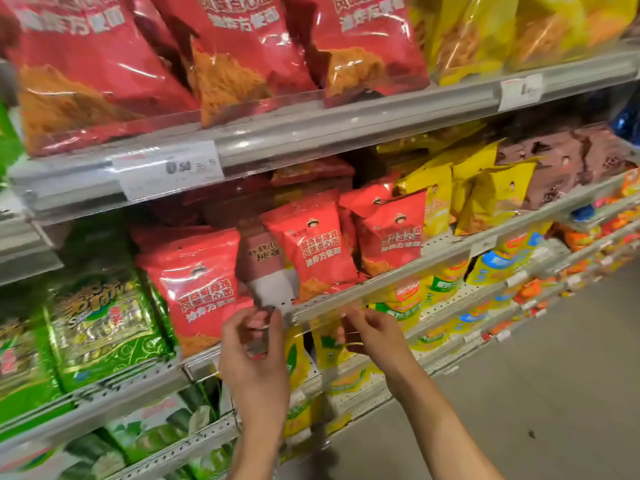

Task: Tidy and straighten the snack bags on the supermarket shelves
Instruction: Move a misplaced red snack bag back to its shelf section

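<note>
Nearest, lower centre of frame: two bare forearms reach up w/ both hands at the front edge of the middle shelf. Left hand (254, 344) has thumb and fingers curled, pinching the lower end of a dark red snack bag (265, 258) that stands tilted btwn two bright red bags; what exactly sits under the fingertips is blurred by the clear plastic. Right hand (372, 336), just right of it, fingers curled in at the clear plastic front rail (381, 285) of that shelf; cannot tell if it grips the rail or only touches it. Left of the dark bag, a red snack bag (199, 285) stands upright against the rail; right of it another red bag (313, 244), leaning slightly, then a third (391, 232) w/ a smaller one tipped behind. Lower left of frame: green foil bags (100, 327) on the adjoining shelf, more green packs below. Below the hands, yellow packs (415, 306) on lower shelves running to the right. Further back on the middle shelf, centre right: yellow snack bags (491, 199), some slumped, then brown bags (568, 168) at far right. Top of frame: large red bags (225, 64) on the upper shelf, yellow ones (485, 36) upper right, price tag (173, 168) on that shelf's edge. Grey floor (554, 393) lower right.
</note>
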A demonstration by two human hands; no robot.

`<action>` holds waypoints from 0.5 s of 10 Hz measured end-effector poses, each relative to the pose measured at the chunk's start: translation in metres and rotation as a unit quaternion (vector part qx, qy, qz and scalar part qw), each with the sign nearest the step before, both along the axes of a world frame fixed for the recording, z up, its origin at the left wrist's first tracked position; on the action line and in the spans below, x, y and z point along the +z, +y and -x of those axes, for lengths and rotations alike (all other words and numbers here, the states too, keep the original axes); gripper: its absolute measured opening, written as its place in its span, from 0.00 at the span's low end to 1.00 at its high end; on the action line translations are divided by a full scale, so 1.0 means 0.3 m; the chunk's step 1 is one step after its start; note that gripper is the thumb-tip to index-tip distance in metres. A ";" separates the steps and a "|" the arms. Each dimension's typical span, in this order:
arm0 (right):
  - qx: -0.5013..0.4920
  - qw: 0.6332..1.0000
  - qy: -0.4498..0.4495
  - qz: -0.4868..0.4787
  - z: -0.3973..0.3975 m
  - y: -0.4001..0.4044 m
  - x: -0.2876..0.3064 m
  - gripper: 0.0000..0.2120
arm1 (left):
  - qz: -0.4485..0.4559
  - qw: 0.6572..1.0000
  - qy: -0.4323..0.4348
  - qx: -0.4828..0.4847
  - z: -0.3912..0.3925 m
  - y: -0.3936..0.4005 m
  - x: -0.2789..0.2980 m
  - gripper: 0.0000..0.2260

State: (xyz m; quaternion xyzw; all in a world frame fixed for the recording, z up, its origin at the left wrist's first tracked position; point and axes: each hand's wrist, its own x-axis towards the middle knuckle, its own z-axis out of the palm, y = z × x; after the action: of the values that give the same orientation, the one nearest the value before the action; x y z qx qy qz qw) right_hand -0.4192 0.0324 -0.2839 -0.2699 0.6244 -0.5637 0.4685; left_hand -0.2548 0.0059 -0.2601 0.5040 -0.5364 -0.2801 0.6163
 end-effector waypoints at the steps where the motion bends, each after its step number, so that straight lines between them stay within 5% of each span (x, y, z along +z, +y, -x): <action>1: -0.045 0.999 0.003 -0.022 0.160 0.090 -0.004 0.12 | -0.043 0.997 -0.003 -0.072 0.177 0.031 -0.026 0.08; 3: -0.182 0.982 0.017 -0.057 0.632 0.339 -0.030 0.10 | -0.147 0.951 -0.077 -0.261 0.658 0.126 -0.108 0.09; 4: -0.232 0.970 0.031 -0.064 0.914 0.509 -0.045 0.08 | -0.205 0.907 -0.134 -0.343 0.968 0.233 -0.111 0.09; 5: -0.272 0.958 0.041 -0.076 1.185 0.688 -0.061 0.09 | -0.273 0.851 -0.102 -0.436 1.285 0.374 -0.125 0.04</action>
State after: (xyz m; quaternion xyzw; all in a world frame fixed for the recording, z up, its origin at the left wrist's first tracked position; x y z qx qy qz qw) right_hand -0.7749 0.2389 -0.3021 -0.0761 0.7341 -0.6091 0.2904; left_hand -0.6403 0.1180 -0.2976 0.3921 -0.6627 -0.6023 0.2105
